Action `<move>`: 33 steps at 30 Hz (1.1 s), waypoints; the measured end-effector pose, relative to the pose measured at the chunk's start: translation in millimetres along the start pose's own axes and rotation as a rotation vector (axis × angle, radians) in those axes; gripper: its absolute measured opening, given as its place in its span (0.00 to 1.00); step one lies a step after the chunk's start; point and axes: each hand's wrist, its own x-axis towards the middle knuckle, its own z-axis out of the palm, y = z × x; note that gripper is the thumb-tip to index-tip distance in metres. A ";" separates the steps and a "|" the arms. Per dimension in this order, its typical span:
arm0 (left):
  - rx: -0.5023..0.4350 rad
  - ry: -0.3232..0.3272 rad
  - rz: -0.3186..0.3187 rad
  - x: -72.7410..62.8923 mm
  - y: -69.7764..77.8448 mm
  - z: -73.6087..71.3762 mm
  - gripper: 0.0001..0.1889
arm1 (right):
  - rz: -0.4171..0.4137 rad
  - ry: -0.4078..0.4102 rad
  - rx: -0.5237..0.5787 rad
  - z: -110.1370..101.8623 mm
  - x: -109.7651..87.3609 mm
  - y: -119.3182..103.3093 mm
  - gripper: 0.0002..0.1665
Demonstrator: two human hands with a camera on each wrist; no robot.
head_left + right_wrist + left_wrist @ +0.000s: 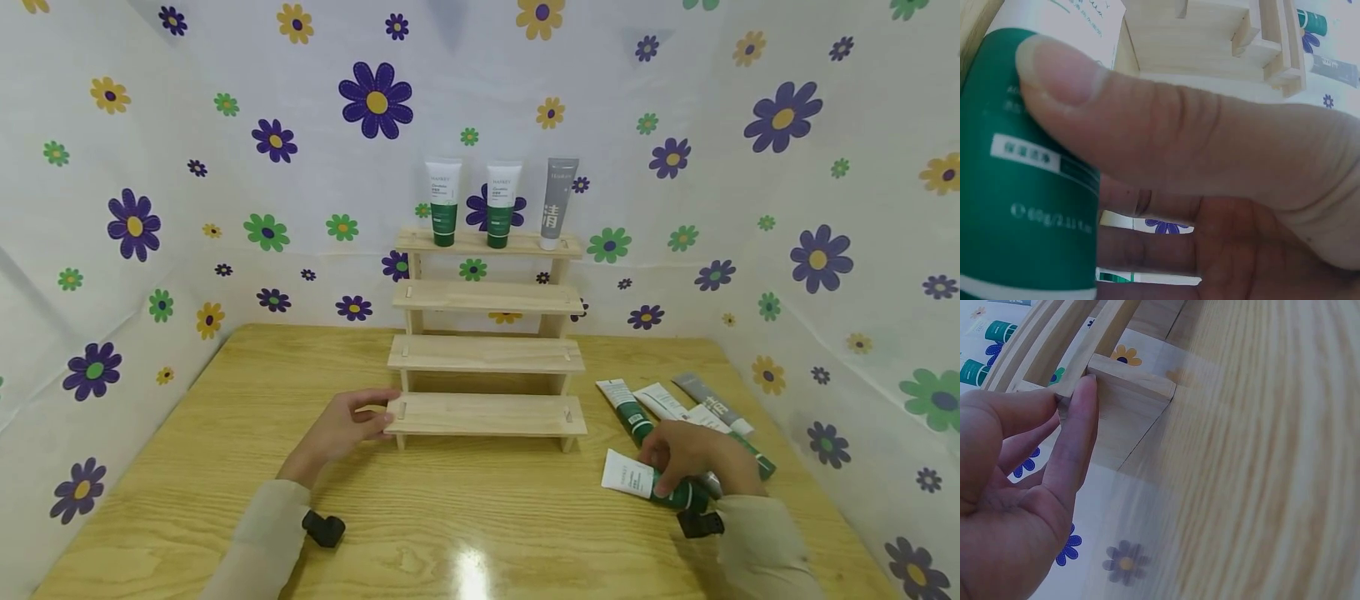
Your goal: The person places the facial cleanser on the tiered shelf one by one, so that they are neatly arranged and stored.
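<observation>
My left hand (341, 429) pinches the left end of the lowest step of a four-tier wooden display stand (486, 414), and the left wrist view shows thumb and fingertips at the step's corner. On the right side of the table, my right hand (693, 457) grips a white and green squeeze tube (628, 473) between thumb and fingers. Its green half with small print (1029, 181) fills the left of the right wrist view. Two similar white and green tubes (444, 204) and a grey tube (558, 204) stand cap-down on the top step.
Around the right hand lie several more tubes, among them a green and white one (626, 410) and a grey one (712, 402); the hand partly hides some. A wooden table (450, 517) carries everything. Flower-patterned white cloth (300, 192) hangs at the back and both sides.
</observation>
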 end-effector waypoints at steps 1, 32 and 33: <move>-0.002 0.002 -0.002 0.0 -0.1 0.1 0.27 | -0.015 0.006 -0.009 0.1 -0.1 0.3 0.19; -0.026 -0.006 0.007 -0.2 -1.1 -0.5 0.27 | -0.212 0.256 0.016 -13.0 -8.5 -15.4 0.24; -0.028 -0.006 0.011 -0.1 -1.0 -0.1 0.27 | -0.209 0.273 0.006 -14.3 -8.2 -17.1 0.24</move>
